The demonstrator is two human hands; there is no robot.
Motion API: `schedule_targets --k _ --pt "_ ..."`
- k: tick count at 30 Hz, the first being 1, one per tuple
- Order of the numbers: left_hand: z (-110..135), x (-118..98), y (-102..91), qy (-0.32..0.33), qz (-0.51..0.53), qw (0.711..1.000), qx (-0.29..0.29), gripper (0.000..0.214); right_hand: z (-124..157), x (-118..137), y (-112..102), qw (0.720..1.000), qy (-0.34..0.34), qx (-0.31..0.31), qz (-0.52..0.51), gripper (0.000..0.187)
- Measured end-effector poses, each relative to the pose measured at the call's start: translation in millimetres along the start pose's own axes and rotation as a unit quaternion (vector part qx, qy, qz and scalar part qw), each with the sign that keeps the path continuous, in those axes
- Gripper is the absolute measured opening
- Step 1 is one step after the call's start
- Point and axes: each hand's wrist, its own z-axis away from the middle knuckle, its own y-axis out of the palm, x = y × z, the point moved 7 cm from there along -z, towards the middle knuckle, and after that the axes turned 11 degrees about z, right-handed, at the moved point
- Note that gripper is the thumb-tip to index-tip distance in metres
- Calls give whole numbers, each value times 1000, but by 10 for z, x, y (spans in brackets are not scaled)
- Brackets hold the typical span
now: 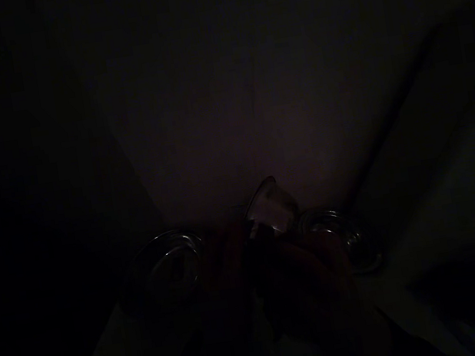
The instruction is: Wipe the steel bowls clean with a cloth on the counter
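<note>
**While the frame sits nearly black, two hands close in on a clear glass tumbler [271,208] between two round glass dishes**

A broad pale backdrop [225,96] fills the upper middle of the view, faintly lit and cut on the right by a long dark seam [392,113] running diagonally down toward the glassware. Strips of a pale surface [124,349] show at the lower left and lower right, with deep shadow along both sides of the view.

Low in the middle, the two round glass dishes stand well apart from each other, the left dish [165,266] catching a curved glint along its rim and the right dish [340,240] showing a similar shine. Both look like shallow bowls, though they could be lids in this light.

Between them, the tumbler tilts, its rim rising toward the upper right, and its lower part disappears behind the hands. The left hand [227,260] and the right hand [312,292] are dim masses pressed close together at the tumbler's base, the right one reaching lower in the view. Neither the fingers nor their hold can be made out, so I cannot tell whether either hand is spread, pinching or gripping the glass. The work in hand is at the tumbler, at the middle of the view.
</note>
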Motion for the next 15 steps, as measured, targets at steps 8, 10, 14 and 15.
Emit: schedule_targets --k 8,10,14,15 --pt "0 -116 27 44 -50 998 6 27 14 0 -2 1000 3 -6 3 27" --pt "20 -123 30 48 -58 997 7 28 6 -12 -24 1000 0 -16 7 26" --pt "40 -81 12 58 -67 996 14 28 6 -19 -24 1000 -5 -13 14 27" --pt "38 -61 -3 61 -67 996 14 27 9 -21 -19 1000 -3 -11 16 27"
